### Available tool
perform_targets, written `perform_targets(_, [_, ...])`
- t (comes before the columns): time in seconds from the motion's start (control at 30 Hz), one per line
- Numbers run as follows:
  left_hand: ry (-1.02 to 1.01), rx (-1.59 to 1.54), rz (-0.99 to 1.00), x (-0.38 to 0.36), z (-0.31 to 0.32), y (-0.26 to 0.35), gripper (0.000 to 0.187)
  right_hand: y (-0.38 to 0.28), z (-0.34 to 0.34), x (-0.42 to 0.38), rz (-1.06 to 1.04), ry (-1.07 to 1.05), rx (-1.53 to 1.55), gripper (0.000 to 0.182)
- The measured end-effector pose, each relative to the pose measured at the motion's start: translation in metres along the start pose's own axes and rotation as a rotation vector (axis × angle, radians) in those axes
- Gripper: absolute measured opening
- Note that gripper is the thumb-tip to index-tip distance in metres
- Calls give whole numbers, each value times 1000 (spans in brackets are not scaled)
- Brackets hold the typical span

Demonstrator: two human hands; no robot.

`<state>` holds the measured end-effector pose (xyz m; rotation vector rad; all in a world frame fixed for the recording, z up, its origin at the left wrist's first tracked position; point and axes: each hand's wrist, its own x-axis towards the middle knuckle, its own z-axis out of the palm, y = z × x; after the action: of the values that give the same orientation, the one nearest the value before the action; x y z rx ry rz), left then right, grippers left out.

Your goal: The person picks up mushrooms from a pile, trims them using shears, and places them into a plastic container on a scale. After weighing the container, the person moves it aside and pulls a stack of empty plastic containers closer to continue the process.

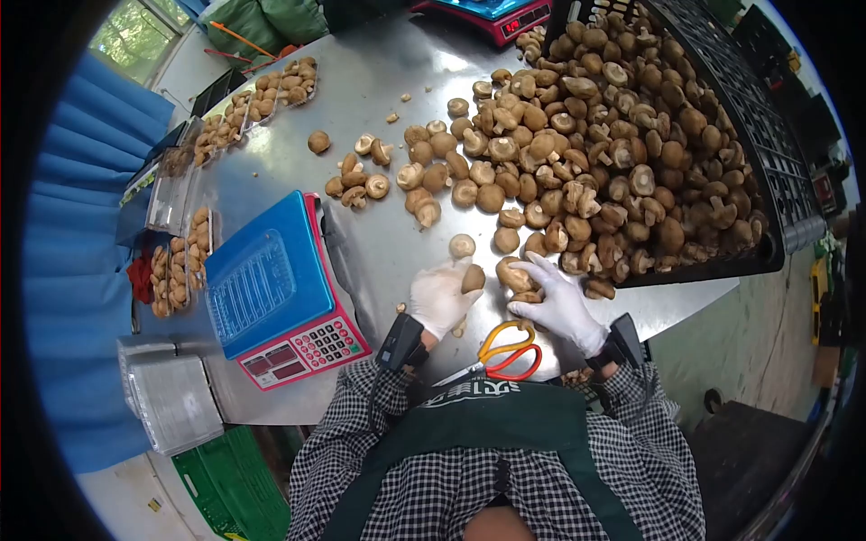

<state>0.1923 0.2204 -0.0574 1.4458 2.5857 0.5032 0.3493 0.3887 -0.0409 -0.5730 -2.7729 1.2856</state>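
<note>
My left hand (440, 296), in a white glove, has its fingers closed round a brown mushroom (472, 279). Just above it, a mushroom (462, 245) lies on the metal table with its pale underside up. My right hand (561, 305), also gloved, has thumb and fingers round mushrooms (514, 274) at the near edge of the large heap (541, 144); its palm side is partly hidden. Scissors (511, 350) with one yellow and one red-orange handle lie between my wrists, close to the apron.
A blue-topped scale (262, 275) stands left of my hands. Behind the heap, a black crate (776, 243) lies tipped, spilling mushrooms. Filled clear trays (221, 131) line the far left edge, empty trays (171, 406) are stacked nearer. Another scale (492, 20) stands at the back.
</note>
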Motion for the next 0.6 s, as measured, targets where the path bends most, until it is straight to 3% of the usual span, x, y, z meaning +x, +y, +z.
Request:
perform_targets(0.1, [41, -110, -105, -9, -15, -11, 49, -10, 5, 15, 65, -163, -139, 61])
perform_targets(0.17, [68, -320, -249, -18, -25, -20, 52, -12, 15, 18, 23, -143, -254, 59])
perform_targets(0.2, [-34, -601, -393, -18, -41, -17, 52, -17, 18, 19, 26, -161, -335, 58])
perform_targets(0.23, [-29, -602, -397, -17, -43, -20, 52, -19, 19, 21, 26, -175, -417, 57])
perform_targets(0.3, [-36, -1163, -487, -24, -47, -30, 47, -19, 18, 21, -25, -142, -370, 56])
perform_targets(0.37, [59, -1275, -432, -30, -53, -31, 45, -20, 12, 23, 5, -153, -348, 55])
perform_targets(0.43, [-91, -1725, -438, -35, -61, -32, 48, -26, 5, 22, 62, -138, -293, 56])
perform_targets(0.5, [20, -1768, -462, -43, -64, -23, 53, -5, 10, 22, -8, -53, -185, 58])
perform_targets(0.57, [-60, -2013, -444, -52, -60, -30, 57, -6, 5, 18, 28, -64, 119, 55])
perform_targets(0.6, [-84, -2084, -409, -54, -67, -27, 59, -16, -2, 16, 137, -166, 379, 56])
